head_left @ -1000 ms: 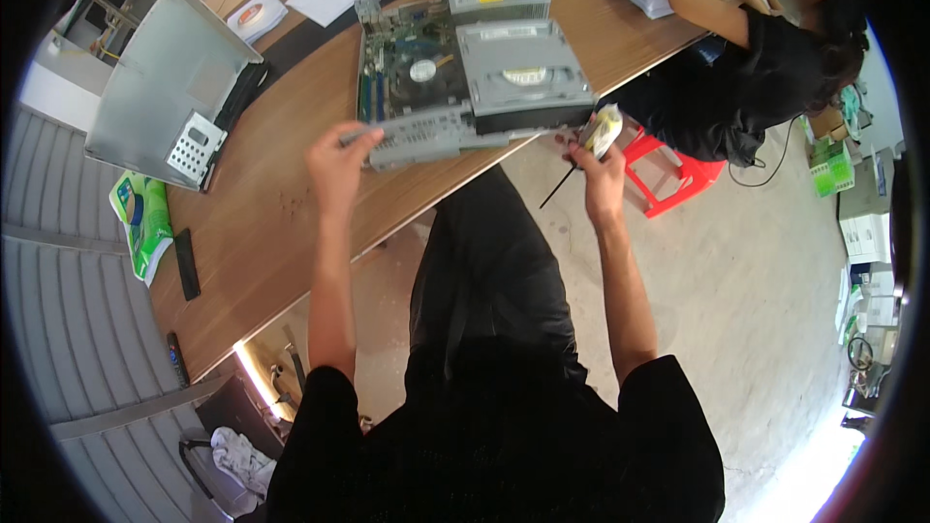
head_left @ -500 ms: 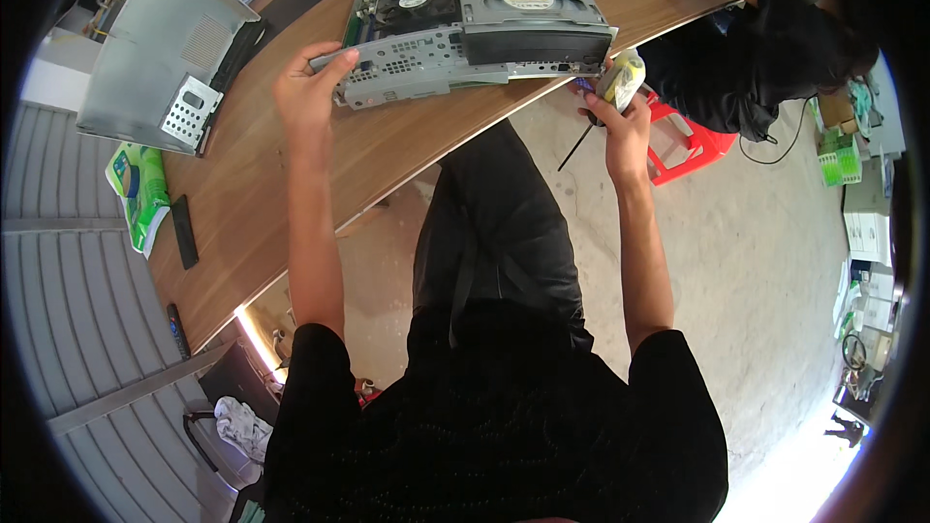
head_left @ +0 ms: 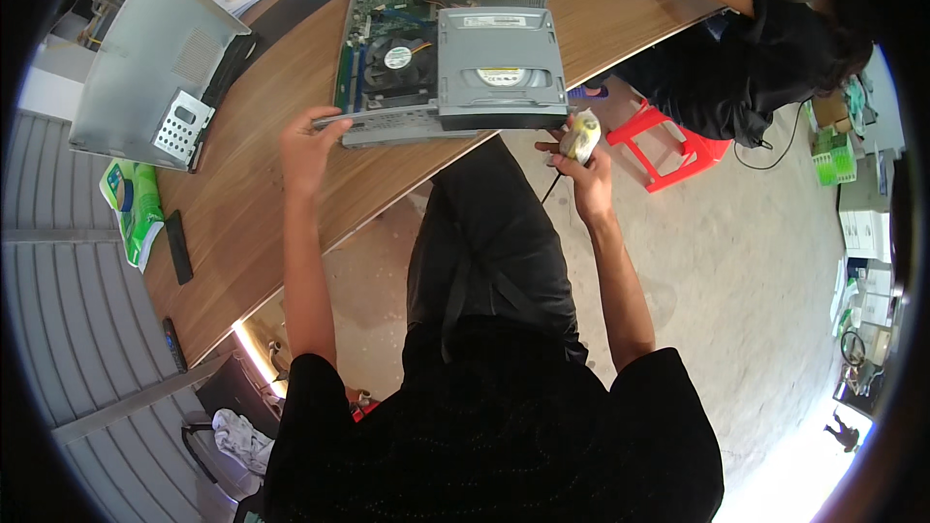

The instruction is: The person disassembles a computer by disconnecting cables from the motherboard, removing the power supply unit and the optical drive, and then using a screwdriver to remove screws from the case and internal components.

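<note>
Grey metal computer chassis (head_left: 448, 68) at the edge of the counter (head_left: 242, 203) is best held level, near-left corner pinched by the left hand (head_left: 308, 147), yellow-handled tool (head_left: 583, 136) gripped in the right hand (head_left: 591, 180), angled clear.

A yellow-handled tool (head_left: 583, 138) slants beside an opened computer (head_left: 451, 58) on the table (head_left: 237, 203).

One computer chassis (head_left: 412, 125), 12 o'clock, containing one visible fan (head_left: 398, 58); one screwdriver (head_left: 582, 138) and one red stool (head_left: 668, 172), 2 o'clock; one metal cover (head_left: 155, 48), 10 o'clock.
</note>
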Demonstrator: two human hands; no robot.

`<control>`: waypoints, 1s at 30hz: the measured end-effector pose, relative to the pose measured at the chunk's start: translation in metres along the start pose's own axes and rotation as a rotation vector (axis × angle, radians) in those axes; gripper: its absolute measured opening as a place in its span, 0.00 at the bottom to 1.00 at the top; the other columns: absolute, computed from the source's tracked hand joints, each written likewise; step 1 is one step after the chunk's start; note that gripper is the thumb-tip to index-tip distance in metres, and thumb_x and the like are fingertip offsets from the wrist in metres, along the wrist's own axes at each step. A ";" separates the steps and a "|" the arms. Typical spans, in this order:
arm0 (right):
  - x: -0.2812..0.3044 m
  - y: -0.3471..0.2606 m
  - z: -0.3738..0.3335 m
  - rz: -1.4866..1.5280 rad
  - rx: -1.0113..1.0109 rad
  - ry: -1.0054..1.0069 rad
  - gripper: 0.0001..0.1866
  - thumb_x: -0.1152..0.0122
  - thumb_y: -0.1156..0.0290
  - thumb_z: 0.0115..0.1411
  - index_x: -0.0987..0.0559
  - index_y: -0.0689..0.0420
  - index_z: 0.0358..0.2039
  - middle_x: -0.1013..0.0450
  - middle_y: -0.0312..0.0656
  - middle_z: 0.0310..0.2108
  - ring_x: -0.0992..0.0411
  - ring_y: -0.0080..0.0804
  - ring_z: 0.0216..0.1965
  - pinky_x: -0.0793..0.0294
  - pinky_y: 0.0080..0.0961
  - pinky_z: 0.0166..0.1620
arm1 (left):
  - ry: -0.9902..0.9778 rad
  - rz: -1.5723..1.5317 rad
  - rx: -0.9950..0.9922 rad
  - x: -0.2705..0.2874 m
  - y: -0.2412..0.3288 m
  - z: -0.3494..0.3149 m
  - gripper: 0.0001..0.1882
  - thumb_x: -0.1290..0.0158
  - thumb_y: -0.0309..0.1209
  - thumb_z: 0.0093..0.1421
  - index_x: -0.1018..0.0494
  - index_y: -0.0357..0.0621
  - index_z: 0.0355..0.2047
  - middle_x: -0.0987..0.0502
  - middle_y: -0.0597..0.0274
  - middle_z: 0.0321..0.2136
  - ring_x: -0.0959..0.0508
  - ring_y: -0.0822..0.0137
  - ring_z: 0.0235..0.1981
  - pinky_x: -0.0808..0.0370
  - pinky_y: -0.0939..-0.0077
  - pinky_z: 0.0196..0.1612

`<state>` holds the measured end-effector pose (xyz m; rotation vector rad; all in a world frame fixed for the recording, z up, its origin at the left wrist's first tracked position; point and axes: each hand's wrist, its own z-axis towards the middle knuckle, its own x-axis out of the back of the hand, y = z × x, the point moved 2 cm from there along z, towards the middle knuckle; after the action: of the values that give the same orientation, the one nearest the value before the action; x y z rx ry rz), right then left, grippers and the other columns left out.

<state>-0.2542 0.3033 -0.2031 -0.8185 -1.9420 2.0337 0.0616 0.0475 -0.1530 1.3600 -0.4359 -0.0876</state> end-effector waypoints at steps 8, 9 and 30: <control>0.023 -0.006 0.007 -0.330 0.061 0.007 0.22 0.37 0.81 0.57 0.25 0.66 0.54 0.21 0.40 0.42 0.25 0.24 0.41 0.26 0.23 0.46 | -0.016 0.364 -0.216 -0.025 0.085 -0.021 0.22 0.36 0.30 0.58 0.24 0.38 0.52 0.20 0.55 0.47 0.23 0.63 0.51 0.31 0.70 0.56; 0.020 -0.008 0.004 -0.326 0.055 0.012 0.22 0.37 0.81 0.57 0.25 0.66 0.54 0.21 0.40 0.42 0.25 0.24 0.41 0.26 0.23 0.46 | -0.112 0.404 -0.270 -0.041 0.097 -0.027 0.23 0.36 0.32 0.58 0.25 0.38 0.54 0.23 0.52 0.52 0.25 0.60 0.56 0.33 0.68 0.60; -0.066 -0.014 -0.025 -0.423 0.334 0.246 0.39 0.33 0.79 0.54 0.40 0.62 0.64 0.25 0.58 0.44 0.24 0.56 0.44 0.25 0.42 0.47 | -0.360 0.842 -0.413 -0.185 0.094 0.122 0.26 0.49 0.51 0.67 0.20 0.36 0.35 0.22 0.39 0.26 0.19 0.47 0.29 0.26 0.62 0.35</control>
<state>-0.1901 0.2920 -0.1725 -0.4987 -1.4409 1.8284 -0.1690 0.0128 -0.0920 0.6720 -1.1923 0.2659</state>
